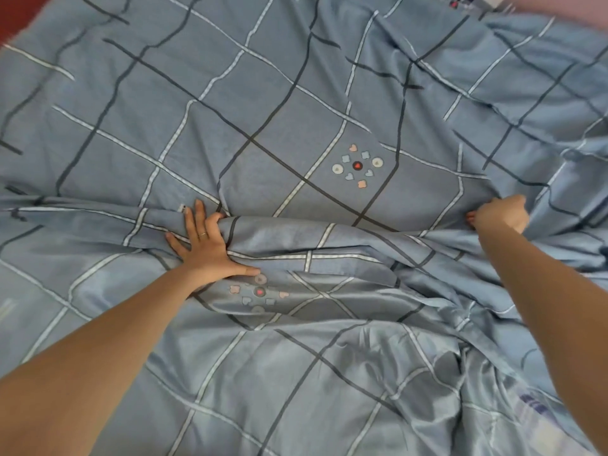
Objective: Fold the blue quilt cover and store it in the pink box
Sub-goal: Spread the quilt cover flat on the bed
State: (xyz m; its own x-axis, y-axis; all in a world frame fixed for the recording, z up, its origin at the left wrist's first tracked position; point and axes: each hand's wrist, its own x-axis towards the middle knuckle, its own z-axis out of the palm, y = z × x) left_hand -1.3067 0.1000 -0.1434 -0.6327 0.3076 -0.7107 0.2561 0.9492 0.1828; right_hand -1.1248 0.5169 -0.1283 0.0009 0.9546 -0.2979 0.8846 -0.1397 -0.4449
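Dark red ground (19, 11) shows only in the far left corner, and a pale pink shape (566, 4), too blurred to name, sits in the far right corner. Everything between is the blue quilt cover (263, 93), spread wide with its grid of dark and white lines. Its far half lies fairly flat, and its right side is heaped in creases.

A long raised fold (312, 235) runs across the middle, from one hand to the other. The left grip (204, 245), a bare hand wearing a ring, presses palm-down on the fold's left end. Its thumb and outer fingers are spread straight, and the two fingers next to the thumb bend over the ridge. The right grip (501, 215) is clenched, bunching the cover at the fold's right end.

A flower-like motif (358, 166) lies on the flat stretch just beyond the fold. Near the right edge, a paler patterned cloth (533, 406) peeks from under the cover. The near edge of the cover runs out of view.
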